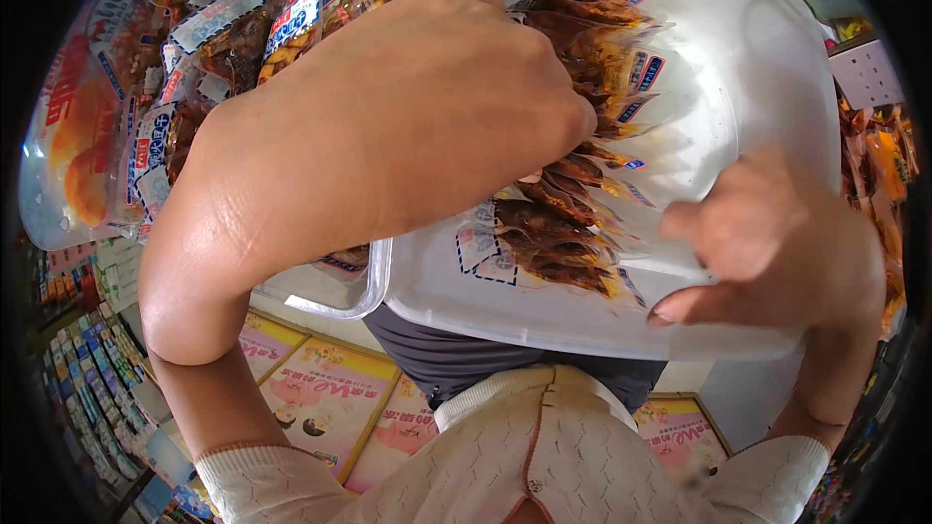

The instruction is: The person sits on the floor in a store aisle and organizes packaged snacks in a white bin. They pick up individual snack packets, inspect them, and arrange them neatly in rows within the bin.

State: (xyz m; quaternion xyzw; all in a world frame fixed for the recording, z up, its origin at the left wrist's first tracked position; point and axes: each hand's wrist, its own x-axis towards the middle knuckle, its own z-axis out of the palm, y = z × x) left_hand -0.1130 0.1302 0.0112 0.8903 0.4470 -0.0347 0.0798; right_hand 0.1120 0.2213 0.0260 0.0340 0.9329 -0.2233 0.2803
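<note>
In the head view, a translucent white plastic tub (pixel 735 80) lies before me. A row of clear vacuum-sealed packets of brown food (pixel 553 222) stands overlapping inside it, on the left half of its floor. My left hand (pixel 502 87) reaches over the tub's left side, knuckles up, with its fingers curled down among the packets. A fingertip shows beneath the palm, but whether the fingers pinch a packet is hidden. My right hand (pixel 757 233), blurred, is over the tub's right side, thumb and fingers apart and nothing between them.
Another container (pixel 375 284) stands against the tub's left side. Heaped in it are similar sealed packets (pixel 226 36) with printed labels. A printed plastic bag (pixel 80 160) lies at far left. Shelves of small goods (pixel 102 378), pink printed boxes (pixel 328 400) and more packets (pixel 877 153) surround me.
</note>
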